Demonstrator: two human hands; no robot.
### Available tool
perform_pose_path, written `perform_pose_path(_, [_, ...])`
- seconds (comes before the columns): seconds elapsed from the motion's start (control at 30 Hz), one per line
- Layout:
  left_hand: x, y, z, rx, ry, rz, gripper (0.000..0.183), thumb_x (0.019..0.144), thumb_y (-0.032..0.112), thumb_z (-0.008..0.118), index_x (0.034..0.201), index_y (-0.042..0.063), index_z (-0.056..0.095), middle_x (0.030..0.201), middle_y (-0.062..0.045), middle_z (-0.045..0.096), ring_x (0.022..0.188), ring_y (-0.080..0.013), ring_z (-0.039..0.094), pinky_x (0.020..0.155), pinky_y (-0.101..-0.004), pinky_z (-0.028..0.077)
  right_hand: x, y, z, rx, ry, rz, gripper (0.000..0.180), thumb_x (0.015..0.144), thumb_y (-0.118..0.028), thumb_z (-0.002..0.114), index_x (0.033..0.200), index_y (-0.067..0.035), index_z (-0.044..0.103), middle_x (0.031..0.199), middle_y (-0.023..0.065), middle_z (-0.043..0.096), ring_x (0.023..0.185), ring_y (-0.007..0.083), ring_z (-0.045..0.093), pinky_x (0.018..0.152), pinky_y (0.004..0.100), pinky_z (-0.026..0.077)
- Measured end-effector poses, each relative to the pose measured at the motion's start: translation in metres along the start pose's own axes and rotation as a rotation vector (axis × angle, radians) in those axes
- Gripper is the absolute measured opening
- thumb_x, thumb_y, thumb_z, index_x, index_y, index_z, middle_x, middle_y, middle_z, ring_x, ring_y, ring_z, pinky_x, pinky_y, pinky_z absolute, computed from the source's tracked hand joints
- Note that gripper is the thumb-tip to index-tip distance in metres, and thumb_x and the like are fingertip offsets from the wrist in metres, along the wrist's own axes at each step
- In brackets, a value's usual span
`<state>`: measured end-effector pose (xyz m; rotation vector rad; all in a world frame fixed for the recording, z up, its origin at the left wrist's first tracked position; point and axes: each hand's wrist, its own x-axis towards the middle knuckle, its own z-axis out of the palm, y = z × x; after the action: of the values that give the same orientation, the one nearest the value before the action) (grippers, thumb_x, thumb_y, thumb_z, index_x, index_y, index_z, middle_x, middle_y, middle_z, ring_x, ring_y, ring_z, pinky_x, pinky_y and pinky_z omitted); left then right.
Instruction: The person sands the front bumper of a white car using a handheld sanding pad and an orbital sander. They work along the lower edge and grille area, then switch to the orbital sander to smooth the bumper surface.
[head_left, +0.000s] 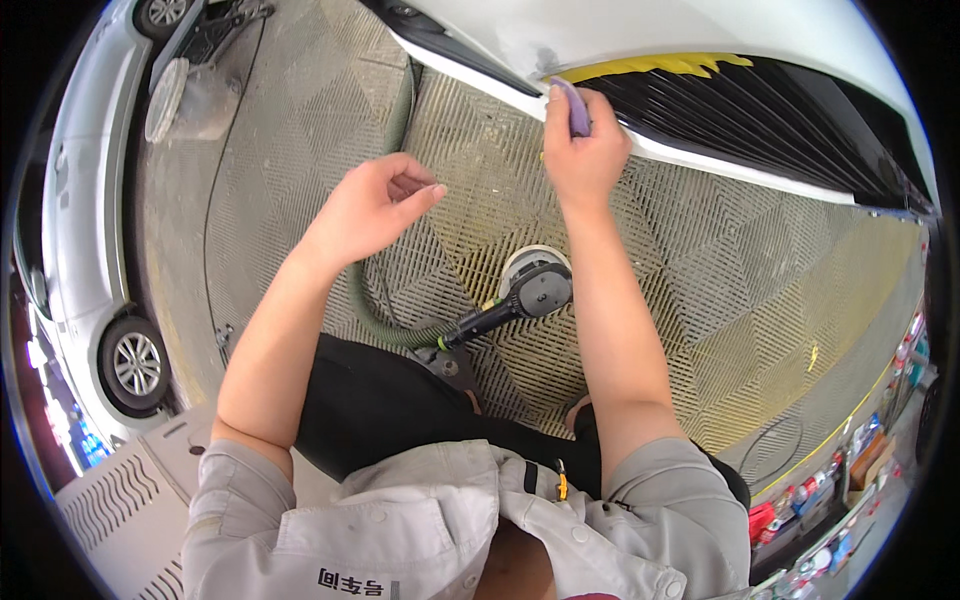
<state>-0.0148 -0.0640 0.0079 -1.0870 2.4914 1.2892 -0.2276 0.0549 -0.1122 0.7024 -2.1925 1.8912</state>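
My right hand (589, 154) grips a thin purple sanding pad (574, 105) between thumb and fingers. The pad's top end is at the edge of a white car body panel (645, 26), close to a grey patch (546, 60) on the paint. Yellow masking tape (652, 66) and black plastic sheeting (720, 112) line the opening beside it. My left hand (379, 202) hovers over the floor with loosely bent fingers, a gap between thumb and fingers, and nothing visible in it. Below, between my arms, a black sander (536, 291) with a pale round pad lies on the floor.
A green ribbed hose (367, 300) runs from the sander towards the car. Underfoot is plastic grid flooring (487, 210). To the left are a silver car (94, 172) and a clear plastic-wrapped bucket (176, 101). Bottles and other clutter (806, 487) line the lower right.
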Motion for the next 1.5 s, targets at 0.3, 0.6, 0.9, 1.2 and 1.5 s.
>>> perform_pose_path(0.3, [-0.006,0.003,-0.003,0.034,0.007,0.021,0.027,0.101,0.024,0.077,0.111,-0.002,0.074,0.094,-0.006,0.077,0.084,-0.0113,0.069,0.081,-0.0295,0.058,0.008,0.008,0.010,-0.172,-0.025,-0.130,0.023,0.098,-0.031,0.078,0.094,-0.008,0.075,0.077,0.0129,0.076,0.070,0.0342,0.075,0.063,0.0408,0.057])
perform_pose_path(0.6, [-0.007,-0.001,-0.006,0.031,-0.009,0.033,0.029,0.101,0.025,0.077,0.114,-0.001,0.074,0.096,-0.007,0.077,0.087,-0.0137,0.071,0.084,-0.0312,0.059,0.004,0.008,0.021,-0.113,0.054,-0.112,0.021,0.095,-0.030,0.080,0.093,-0.009,0.077,0.079,0.0099,0.076,0.069,0.0300,0.074,0.063,0.0390,0.056])
perform_pose_path(0.9, [-0.009,-0.001,-0.009,0.029,-0.023,0.047,0.030,0.102,0.025,0.076,0.115,-0.002,0.074,0.099,-0.009,0.078,0.091,-0.0150,0.072,0.086,-0.0323,0.059,0.003,0.004,0.022,-0.130,0.096,-0.146,0.021,0.093,-0.029,0.082,0.091,-0.009,0.077,0.077,0.0086,0.075,0.066,0.0291,0.073,0.061,0.0379,0.055])
perform_pose_path(1.2, [-0.009,0.001,-0.008,0.030,-0.013,0.023,0.033,0.100,0.028,0.077,0.113,-0.002,0.074,0.099,-0.010,0.078,0.091,-0.0169,0.072,0.085,-0.0337,0.059,0.007,0.000,0.015,0.008,0.123,-0.058,0.021,0.093,-0.029,0.083,0.094,-0.009,0.078,0.080,0.0099,0.077,0.070,0.0261,0.076,0.065,0.0348,0.056])
perform_pose_path(1.5, [-0.011,-0.001,-0.007,0.027,-0.016,0.046,0.035,0.099,0.030,0.078,0.111,-0.002,0.075,0.097,-0.011,0.078,0.090,-0.0186,0.072,0.084,-0.0349,0.059,0.013,-0.002,0.006,0.041,0.141,-0.135,0.023,0.094,-0.029,0.084,0.094,-0.006,0.079,0.079,0.0100,0.078,0.067,0.0248,0.075,0.065,0.0333,0.057])
